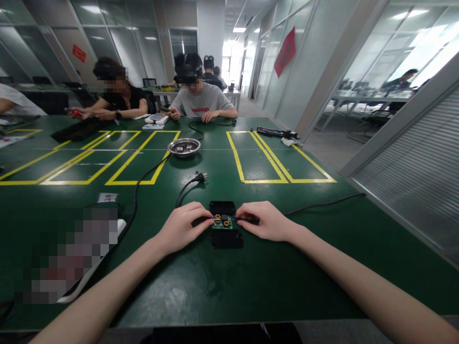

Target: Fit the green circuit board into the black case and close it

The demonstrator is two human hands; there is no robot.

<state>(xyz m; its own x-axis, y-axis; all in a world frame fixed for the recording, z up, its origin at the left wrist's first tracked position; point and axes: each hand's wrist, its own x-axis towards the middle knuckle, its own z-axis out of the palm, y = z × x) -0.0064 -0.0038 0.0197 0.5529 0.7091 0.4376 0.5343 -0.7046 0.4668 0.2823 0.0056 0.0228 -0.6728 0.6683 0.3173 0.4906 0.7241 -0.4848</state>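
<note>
A small green circuit board (223, 222) with copper coils sits between my two hands, over the green table. My left hand (186, 224) is closed on a black cable at the board's left end. At the opposite end, my right hand (263, 220) pinches another black cable, whose coloured wires run to the board. Behind the board lies one black plastic case half (222, 207); a second black case half (227, 239) lies just in front of it. Beyond my left hand, a black power plug (201, 177) rests on the table with its cord curving back towards that hand.
A metal bowl (184, 147) with small metal parts stands further back. At left lies a white-edged object (120, 229), mostly blurred out, beside a cable. Yellow tape (265, 181) marks the table (258, 282). Co-workers sit across it; a black tool (276, 133) lies at far right.
</note>
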